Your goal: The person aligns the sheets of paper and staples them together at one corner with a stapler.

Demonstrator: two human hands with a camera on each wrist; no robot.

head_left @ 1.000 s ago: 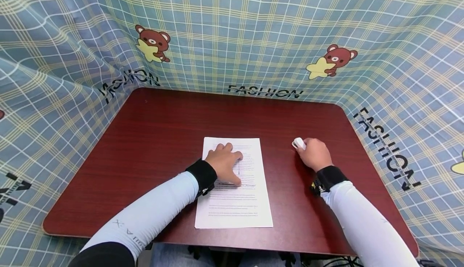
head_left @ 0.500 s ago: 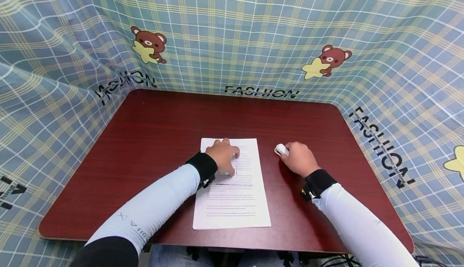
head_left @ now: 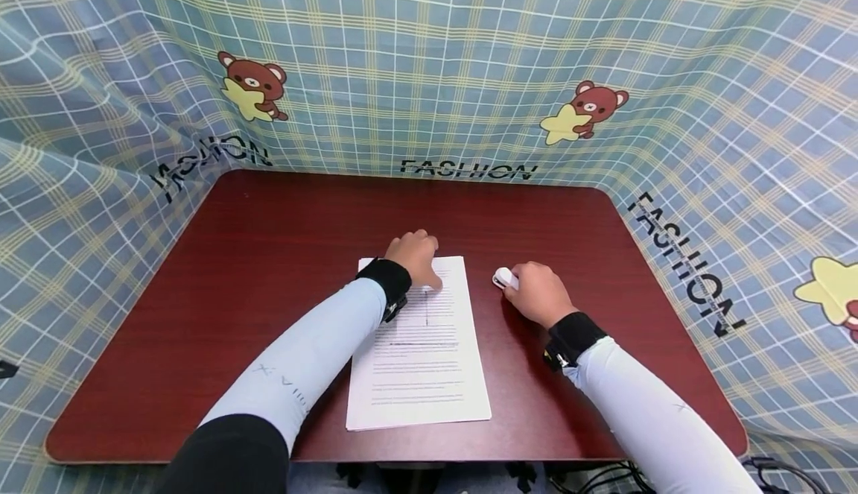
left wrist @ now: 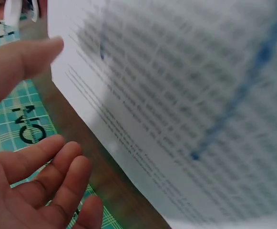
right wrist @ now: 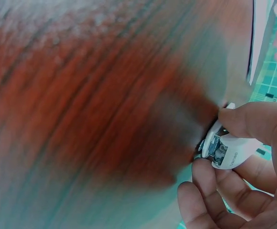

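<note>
A stack of white printed paper (head_left: 422, 386) lies on the table with its short side towards me. My left hand (head_left: 414, 257) hovers over its far end, fingers relaxed; in the left wrist view the thumb and fingers are spread apart with no sheet between them. Blue ink lines mark the top sheet (left wrist: 176, 105). To the right of the paper, my right hand (head_left: 538, 293) grips a small white stapler (head_left: 505, 278). The right wrist view has thumb and fingers pinching the stapler (right wrist: 236, 151), its metal front end showing.
The dark red wooden table (head_left: 268, 270) has rounded corners. A plaid curtain (head_left: 429, 69) with bear prints surrounds it at the back and sides. Black cables (head_left: 603, 475) hang below the near edge at the right.
My left hand has moved from the middle of the page to its far end. The right hand has brought the stapler left, closer to the paper. The head view has shifted slightly.
</note>
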